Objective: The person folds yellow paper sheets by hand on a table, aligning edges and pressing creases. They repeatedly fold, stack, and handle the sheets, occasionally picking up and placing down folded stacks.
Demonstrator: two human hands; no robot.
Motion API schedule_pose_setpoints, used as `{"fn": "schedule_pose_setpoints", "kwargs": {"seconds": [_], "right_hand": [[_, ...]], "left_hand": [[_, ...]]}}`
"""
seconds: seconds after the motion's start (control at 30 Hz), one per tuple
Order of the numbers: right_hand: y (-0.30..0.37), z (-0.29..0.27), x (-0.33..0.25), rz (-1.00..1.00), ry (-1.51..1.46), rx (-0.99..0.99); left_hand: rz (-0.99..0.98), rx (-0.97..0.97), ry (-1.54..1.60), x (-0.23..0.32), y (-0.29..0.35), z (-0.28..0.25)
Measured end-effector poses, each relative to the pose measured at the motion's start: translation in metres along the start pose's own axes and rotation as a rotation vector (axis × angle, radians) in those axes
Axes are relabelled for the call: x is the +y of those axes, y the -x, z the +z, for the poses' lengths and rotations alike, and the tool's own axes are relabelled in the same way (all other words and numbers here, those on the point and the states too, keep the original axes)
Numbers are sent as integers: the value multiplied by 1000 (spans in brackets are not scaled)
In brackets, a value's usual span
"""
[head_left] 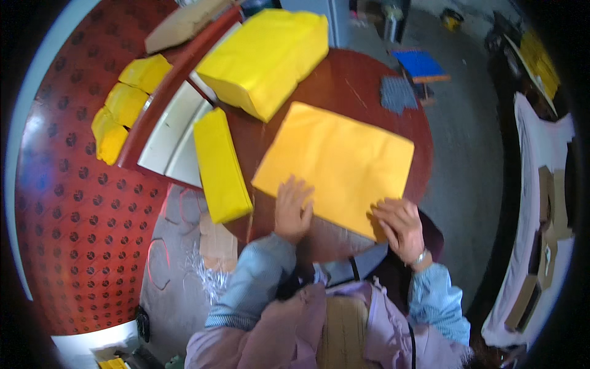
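A thick stack of bright yellow sheets [264, 58] lies at about eleven o'clock from the table's middle, and a narrower yellow bundle [221, 165] lies at nine o'clock, its near end hanging past the table edge. Beyond them, at ten o'clock, three small yellow packs [126, 104] sit in a row on a red patterned surface [80, 215] beside a white tray [175, 138]. A blue mat [420, 64] lies on the grey floor at one o'clock. Nothing lies between the hands and the sheet they work on.

That sheet is a large orange-yellow envelope-like sheet [338, 163], flat, rectangular and turned slightly askew on the round dark-red table [362, 83], covering its middle. Its surface is smooth and unmarked.

The left hand [292, 209] rests open with fingers spread at seven o'clock of the sheet, fingertips on its near edge. The right hand [399, 224] sits at five o'clock, fingers curled over the near corner; whether it pinches the corner or only presses it is unclear.

The table's near rim is hidden behind the forearms and lap, and items at the right margin are too warped to identify.
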State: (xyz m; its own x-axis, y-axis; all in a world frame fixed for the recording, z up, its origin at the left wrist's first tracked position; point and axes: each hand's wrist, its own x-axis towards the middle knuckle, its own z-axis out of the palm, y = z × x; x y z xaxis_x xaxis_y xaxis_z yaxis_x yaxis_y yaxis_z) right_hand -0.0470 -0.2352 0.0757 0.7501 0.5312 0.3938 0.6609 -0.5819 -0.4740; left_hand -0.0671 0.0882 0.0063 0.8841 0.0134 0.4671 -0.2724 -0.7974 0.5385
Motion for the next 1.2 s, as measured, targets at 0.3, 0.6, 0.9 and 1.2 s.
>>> {"fn": "schedule_pose_setpoints", "kwargs": {"seconds": [0.3,0.6,0.9,1.2], "right_hand": [[20,-2,16,20,-15,-152],[30,-5,3,60,-8,-100],[30,-4,-6,59,33,-105],[30,0,-5,44,61,-106]], "left_hand": [[64,3,133,60,-13,4],[202,-193,389,106,11,37],[204,-159,296,92,13,38],[181,-105,260,88,12,36]]}}
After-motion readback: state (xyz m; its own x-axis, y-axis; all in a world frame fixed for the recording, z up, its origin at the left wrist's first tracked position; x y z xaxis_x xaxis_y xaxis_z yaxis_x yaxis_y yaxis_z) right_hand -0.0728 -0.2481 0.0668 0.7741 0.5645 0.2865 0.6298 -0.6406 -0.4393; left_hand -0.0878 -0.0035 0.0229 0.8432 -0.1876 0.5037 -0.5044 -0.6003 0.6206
